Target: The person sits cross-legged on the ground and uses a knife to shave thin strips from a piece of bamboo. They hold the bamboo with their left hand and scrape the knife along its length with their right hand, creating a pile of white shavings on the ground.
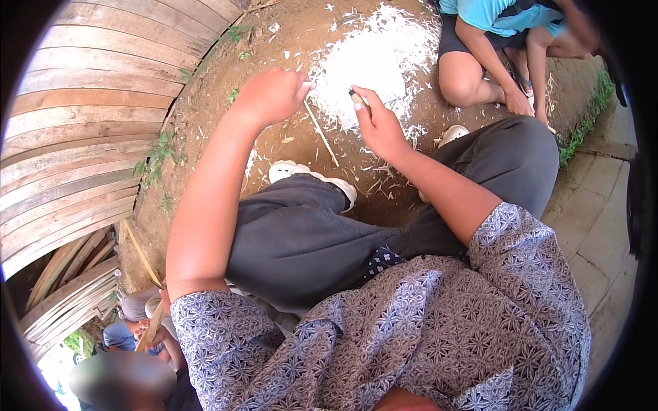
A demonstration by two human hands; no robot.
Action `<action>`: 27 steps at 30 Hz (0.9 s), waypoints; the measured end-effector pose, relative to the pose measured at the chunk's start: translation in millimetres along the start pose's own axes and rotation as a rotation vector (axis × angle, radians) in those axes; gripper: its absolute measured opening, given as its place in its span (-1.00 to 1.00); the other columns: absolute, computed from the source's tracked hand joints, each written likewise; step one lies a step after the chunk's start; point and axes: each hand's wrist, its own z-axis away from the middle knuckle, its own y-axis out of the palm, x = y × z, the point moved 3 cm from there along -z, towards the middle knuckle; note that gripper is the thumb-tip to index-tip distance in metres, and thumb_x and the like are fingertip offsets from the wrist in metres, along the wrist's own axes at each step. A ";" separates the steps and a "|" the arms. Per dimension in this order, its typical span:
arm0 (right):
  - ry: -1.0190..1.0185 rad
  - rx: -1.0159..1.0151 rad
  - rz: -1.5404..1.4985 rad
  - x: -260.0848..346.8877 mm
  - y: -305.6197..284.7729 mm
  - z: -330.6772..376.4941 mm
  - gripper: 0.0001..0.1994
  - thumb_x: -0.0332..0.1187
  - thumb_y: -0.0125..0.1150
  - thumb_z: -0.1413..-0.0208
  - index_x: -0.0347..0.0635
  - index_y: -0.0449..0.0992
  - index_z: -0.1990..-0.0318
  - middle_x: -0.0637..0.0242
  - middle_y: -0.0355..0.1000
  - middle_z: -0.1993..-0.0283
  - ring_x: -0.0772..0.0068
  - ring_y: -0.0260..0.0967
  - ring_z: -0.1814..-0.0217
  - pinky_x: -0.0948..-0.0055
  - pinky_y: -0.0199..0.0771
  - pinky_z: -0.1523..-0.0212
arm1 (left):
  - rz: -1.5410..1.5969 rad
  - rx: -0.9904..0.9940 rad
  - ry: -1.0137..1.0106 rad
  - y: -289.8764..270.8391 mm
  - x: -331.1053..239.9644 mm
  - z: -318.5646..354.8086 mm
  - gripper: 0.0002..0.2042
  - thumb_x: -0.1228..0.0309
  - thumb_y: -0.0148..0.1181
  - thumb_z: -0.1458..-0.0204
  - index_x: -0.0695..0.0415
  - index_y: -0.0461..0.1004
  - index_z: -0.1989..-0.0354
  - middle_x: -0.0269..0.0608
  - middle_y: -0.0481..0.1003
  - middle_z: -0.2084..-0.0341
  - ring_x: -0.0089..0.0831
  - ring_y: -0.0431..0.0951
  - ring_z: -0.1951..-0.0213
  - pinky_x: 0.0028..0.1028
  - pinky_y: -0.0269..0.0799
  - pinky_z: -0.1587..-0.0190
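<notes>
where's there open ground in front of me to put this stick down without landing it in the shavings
Bare earth lies left of your left hand, between the pale shavings pile and the plank wall, with a few weeds. A smaller patch sits between your white shoes. Crowded: the pile ahead of your right hand, and the other person's legs at its right.

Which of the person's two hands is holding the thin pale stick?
The left hand: the thin pale stick runs down from its fingers toward the shoe. The right hand instead pinches a short dark-tipped tool.
</notes>
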 end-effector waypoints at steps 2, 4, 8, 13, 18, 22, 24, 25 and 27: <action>-0.063 -0.026 0.002 -7.5 -0.3 1.8 -0.63 -0.17 -0.03 -0.41 -0.04 0.34 -0.28 -0.10 0.57 0.21 -0.13 0.57 0.10 0.05 0.51 0.01 | 0.013 -0.003 0.019 1.0 -3.8 -3.1 -0.65 0.13 0.02 -0.33 0.12 0.63 0.08 0.12 0.63 0.27 0.12 0.61 0.16 -0.02 0.50 0.09; -0.058 -0.029 0.087 -37.5 9.0 1.7 -0.64 -0.21 -0.03 -0.42 -0.07 0.35 -0.28 -0.08 0.57 0.23 -0.11 0.57 0.16 0.06 0.51 0.07 | 0.013 0.006 0.016 -2.2 -7.3 -4.3 -0.66 0.14 0.02 -0.34 0.12 0.63 0.08 0.12 0.63 0.27 0.12 0.61 0.17 -0.02 0.50 0.09; 0.040 0.031 0.210 -72.3 17.7 -8.5 -0.63 -0.24 -0.07 -0.44 -0.10 0.30 -0.32 -0.04 0.57 0.27 -0.05 0.57 0.25 0.09 0.48 0.16 | 0.023 -0.016 0.062 3.0 -4.4 -4.9 -0.68 0.16 0.04 -0.33 0.13 0.63 0.10 0.13 0.63 0.27 0.13 0.61 0.16 -0.03 0.50 0.10; -0.052 -0.005 -0.085 12.7 0.6 0.2 -0.60 -0.18 -0.08 -0.46 -0.07 0.26 -0.35 0.00 0.53 0.33 0.01 0.57 0.23 0.11 0.48 0.10 | 0.037 -0.009 0.080 6.0 3.4 -4.0 -0.66 0.17 0.01 -0.34 0.19 0.58 0.07 0.18 0.61 0.27 0.17 0.59 0.15 -0.01 0.48 0.08; -0.032 0.068 0.025 -17.7 10.7 1.6 -0.60 -0.22 -0.06 -0.45 -0.04 0.25 -0.36 0.05 0.51 0.40 0.11 0.52 0.36 0.18 0.46 0.21 | 0.020 0.028 0.029 0.1 -4.7 -2.3 -0.63 0.14 -0.10 -0.37 0.26 0.40 0.05 0.26 0.56 0.22 0.23 0.55 0.12 0.03 0.43 0.06; -0.028 0.063 0.039 2.3 4.9 6.5 -0.61 -0.26 -0.05 -0.44 -0.04 0.26 -0.35 0.02 0.51 0.39 0.13 0.52 0.36 0.20 0.45 0.24 | 0.081 0.020 0.054 10.1 4.2 -4.8 -0.65 0.16 -0.13 -0.38 0.26 0.36 0.06 0.29 0.54 0.19 0.26 0.53 0.13 0.05 0.41 0.07; -0.121 -0.027 -0.062 32.9 -4.7 14.5 -0.62 -0.27 -0.05 -0.43 -0.04 0.27 -0.35 -0.01 0.52 0.38 0.09 0.53 0.35 0.18 0.46 0.23 | 0.097 0.006 0.065 11.5 6.2 -4.9 -0.69 0.20 -0.10 -0.38 0.24 0.36 0.05 0.28 0.54 0.19 0.26 0.53 0.14 0.04 0.41 0.09; -0.150 -0.059 -0.096 41.5 -7.6 18.7 -0.62 -0.27 -0.05 -0.43 -0.04 0.27 -0.34 -0.02 0.52 0.37 0.08 0.53 0.35 0.18 0.46 0.23 | 0.103 -0.001 0.071 11.5 6.2 -5.3 -0.70 0.22 -0.09 -0.38 0.24 0.36 0.05 0.28 0.54 0.19 0.26 0.52 0.14 0.03 0.41 0.10; -0.206 -0.121 -0.166 52.0 -10.4 25.3 -0.62 -0.28 -0.05 -0.43 -0.04 0.27 -0.34 -0.05 0.53 0.36 0.05 0.54 0.35 0.17 0.46 0.22 | 0.137 -0.059 0.075 16.1 8.3 -5.1 -0.76 0.28 -0.03 -0.36 0.22 0.37 0.06 0.20 0.57 0.23 0.18 0.57 0.17 -0.04 0.44 0.12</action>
